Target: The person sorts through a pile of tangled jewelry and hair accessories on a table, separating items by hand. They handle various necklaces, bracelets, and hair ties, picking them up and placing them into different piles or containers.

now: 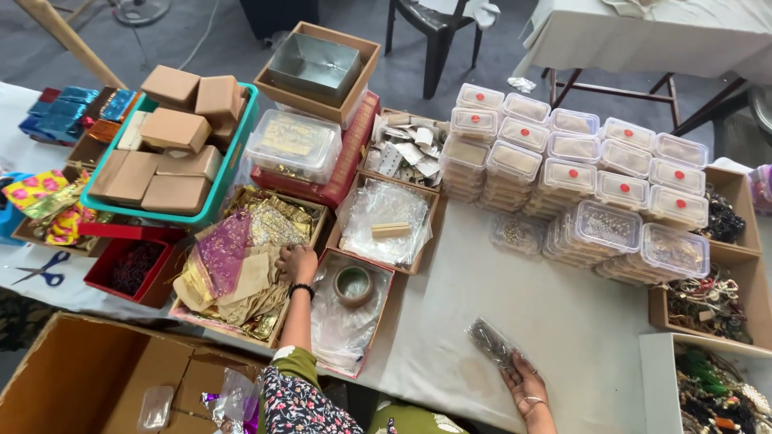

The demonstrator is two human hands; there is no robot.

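While both arms reach over the table, the parts read as follows.
Left hand (296,263): fingers curled onto the fabric pouches (241,269) in their shallow box.
Right hand (527,386): pinching the small clear packet (490,343), which lies on the white tablecloth (515,297).
Tape roll (353,285): just beside the left hand.

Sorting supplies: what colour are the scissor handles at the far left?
Blue, seen in the head view: scissors.

blue scissors (44,270), tape roll (353,284), stacked clear lidded boxes (575,173), dark chair (434,24)
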